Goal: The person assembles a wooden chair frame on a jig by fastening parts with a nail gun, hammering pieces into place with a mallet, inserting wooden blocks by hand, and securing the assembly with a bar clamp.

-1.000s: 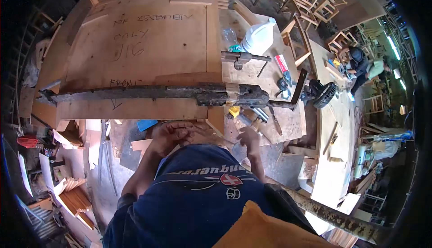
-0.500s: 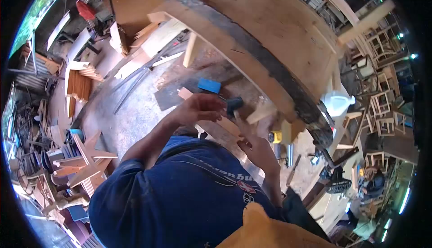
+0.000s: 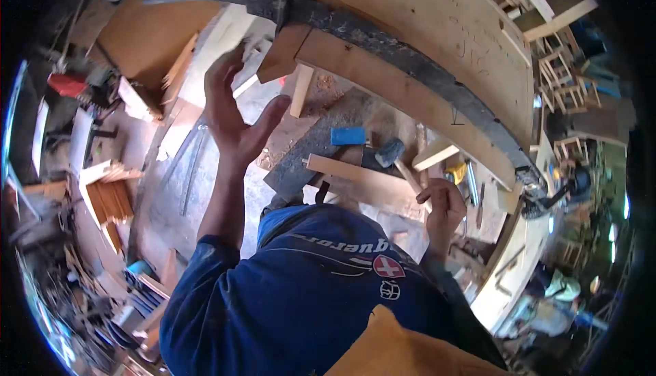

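Wooden mallet (image 3: 403, 164) handle in right hand (image 3: 443, 206), fist closed, head pointing far-left over plank (image 3: 355, 181). Left hand (image 3: 232, 113) raised, spread wide, empty, well apart.

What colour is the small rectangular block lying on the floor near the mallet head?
Blue. The small rectangular block shows clearest in the head view, beside the dark mallet head.

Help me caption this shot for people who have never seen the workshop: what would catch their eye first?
First the left hand, raised open with fingers spread, holding nothing, at upper left. Then the long dark bar clamp arching across the plywood bench top at the top. Lower right, the right hand grips the wooden handle of a mallet, whose dark head lies near a blue block on the floor.
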### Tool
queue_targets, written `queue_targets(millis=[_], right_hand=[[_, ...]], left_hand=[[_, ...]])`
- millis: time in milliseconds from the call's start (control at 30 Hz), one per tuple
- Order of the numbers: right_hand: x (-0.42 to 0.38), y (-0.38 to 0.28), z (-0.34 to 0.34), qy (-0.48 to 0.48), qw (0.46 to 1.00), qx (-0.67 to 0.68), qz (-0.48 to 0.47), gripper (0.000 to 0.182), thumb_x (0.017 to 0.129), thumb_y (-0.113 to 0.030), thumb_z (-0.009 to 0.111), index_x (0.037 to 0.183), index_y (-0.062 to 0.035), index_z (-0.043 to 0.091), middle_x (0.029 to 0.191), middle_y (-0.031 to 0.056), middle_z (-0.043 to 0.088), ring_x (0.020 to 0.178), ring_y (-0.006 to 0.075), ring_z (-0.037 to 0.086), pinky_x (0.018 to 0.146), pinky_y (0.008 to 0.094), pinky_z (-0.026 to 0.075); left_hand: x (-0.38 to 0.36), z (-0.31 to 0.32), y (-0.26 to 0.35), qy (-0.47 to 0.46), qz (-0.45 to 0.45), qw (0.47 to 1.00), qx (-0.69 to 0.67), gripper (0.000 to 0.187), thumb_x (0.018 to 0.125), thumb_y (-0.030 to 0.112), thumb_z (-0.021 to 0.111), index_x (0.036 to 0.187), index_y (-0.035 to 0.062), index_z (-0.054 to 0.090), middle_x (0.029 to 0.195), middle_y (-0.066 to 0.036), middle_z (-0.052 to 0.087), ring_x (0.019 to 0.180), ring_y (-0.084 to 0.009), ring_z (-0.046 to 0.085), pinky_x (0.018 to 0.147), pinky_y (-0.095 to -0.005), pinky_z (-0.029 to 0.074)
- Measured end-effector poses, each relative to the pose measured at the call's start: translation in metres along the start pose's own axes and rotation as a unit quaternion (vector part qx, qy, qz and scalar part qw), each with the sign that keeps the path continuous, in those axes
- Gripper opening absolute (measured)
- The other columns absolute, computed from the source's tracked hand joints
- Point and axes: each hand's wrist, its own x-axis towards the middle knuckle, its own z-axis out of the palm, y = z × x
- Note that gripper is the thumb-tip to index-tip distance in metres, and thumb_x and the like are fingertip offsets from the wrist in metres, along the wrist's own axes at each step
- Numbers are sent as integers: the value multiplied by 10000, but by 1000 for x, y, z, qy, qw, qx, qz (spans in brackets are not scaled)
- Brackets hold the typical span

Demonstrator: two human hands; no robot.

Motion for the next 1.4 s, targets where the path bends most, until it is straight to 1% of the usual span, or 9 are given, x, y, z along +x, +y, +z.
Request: queue_targets(millis=[200,300,400,533,667,700,767,1033,1400], right_hand=[[-33,-14,23,86,989,-108,62,182,993,-99,590,1102,22,673,813,99,705,717,138,671,654,260,549],[-48,-9,12,141,978,-84,129,213,977,-124,637,1091,52,671,916,121,705,763,142,688,688,269,561],[-41,-18,0,352,932,-89,-11,131,1007,-66,562,1090,36,558,794,47,592,700,98,563,664,252,480],[-38,-2,-49,487,859,-97,-123,427,927,-76,681,1271,-22,434,1099,79,545,972,155,546,876,310,456],[-16,7,-88,439,878,-150,-120,835,806,-205,845,1422,-20,313,1360,151,434,1251,282,479,1064,429,380],[-8,9,-92,424,887,-132,-129,860,793,-228,855,1435,-26,319,1362,145,440,1257,281,481,1074,425,369],[5,13,-98,394,905,-85,-135,933,731,-259,899,1436,-24,334,1379,153,449,1274,275,477,1094,425,362],[22,26,-103,309,944,44,-108,699,811,-100,830,1344,-14,385,1215,137,558,1119,208,570,964,356,477],[27,29,-110,279,951,9,-132,816,684,-60,914,1294,-72,373,1299,88,444,1186,215,549,990,376,474]], left_hand=[[4,24,-28,-79,-135,987,-22,710,777,84,828,1394,-6,487,1387,-171,548,1246,-276,566,919,-375,550],[-8,39,-52,-22,-120,992,-28,545,896,425,651,1247,11,600,1251,-152,648,1066,-268,653,925,-401,474],[18,36,-42,-75,-73,990,94,929,811,869,421,1517,266,397,1434,-28,553,1302,-215,541,1203,-513,144],[27,30,-43,-27,66,997,22,589,886,357,767,1296,-24,584,1227,-181,636,1064,-294,649,856,-386,580],[25,37,-29,-19,32,995,89,673,895,517,698,1237,-54,599,1194,-199,645,1046,-294,658,888,-406,566],[25,28,-35,-54,44,993,96,472,977,243,659,1325,-58,552,1305,-199,602,1152,-302,613,962,-400,530],[24,17,-37,-61,-35,993,97,472,978,218,656,1341,-58,536,1332,-197,589,1184,-296,595,992,-401,512],[28,10,-35,-70,-61,995,38,596,934,306,704,1371,-49,506,1369,-203,557,1247,-317,551,1066,-434,453],[31,10,-33,-85,-82,992,-37,636,888,288,764,1363,-38,496,1407,-194,514,1293,-313,503,1143,-450,376]])
